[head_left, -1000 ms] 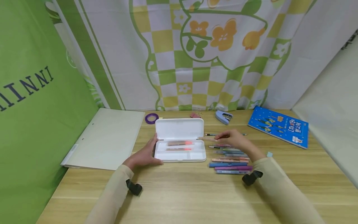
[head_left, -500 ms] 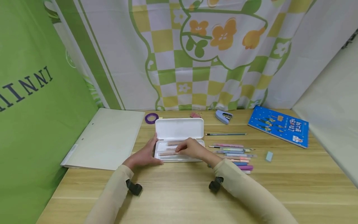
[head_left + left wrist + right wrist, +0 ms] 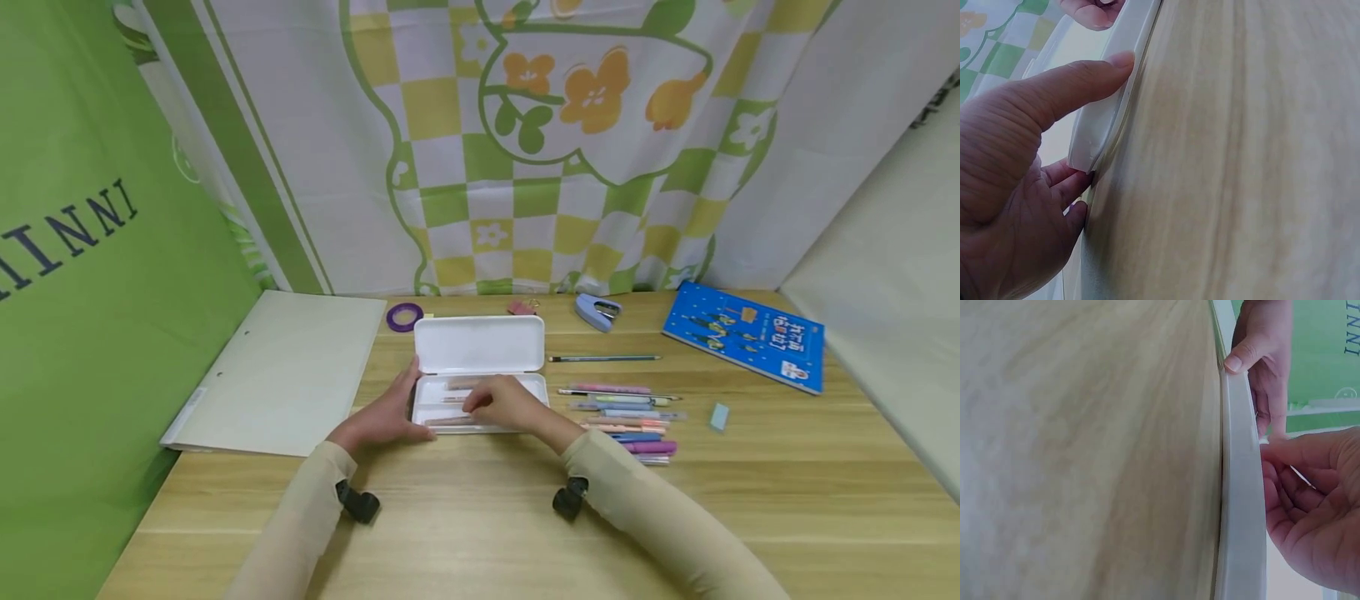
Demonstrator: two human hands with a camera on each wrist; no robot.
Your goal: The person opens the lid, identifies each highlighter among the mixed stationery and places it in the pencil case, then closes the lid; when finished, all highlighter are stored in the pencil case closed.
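Note:
In the head view, a white pencil case (image 3: 480, 343) stands with its lid raised. My left hand (image 3: 386, 412) grips its left end; in the left wrist view the thumb (image 3: 1085, 81) lies on the front rim and the fingers reach round the end. My right hand (image 3: 506, 404) is over the tray, thumb and forefinger pinching the right end of a pale pinkish pen (image 3: 446, 422) low in the front compartment. The right wrist view shows its curled fingers (image 3: 1297, 494) just behind the rim, their tips partly hidden. Slim pens (image 3: 453, 399) lie in the back compartment, partly covered by that hand.
Several pens and highlighters (image 3: 637, 414) lie right of the case, with a pencil (image 3: 606, 358) behind them and a light blue eraser (image 3: 719, 417) beyond. A stapler (image 3: 597, 312), purple tape roll (image 3: 405, 317) and blue book (image 3: 746, 335) are at the back; a white folder (image 3: 288, 371) is left.
My right hand has carried the pale pen leftward from beside the case into its front compartment, and the pen has sunk lower there. My left hand has stayed on the case.

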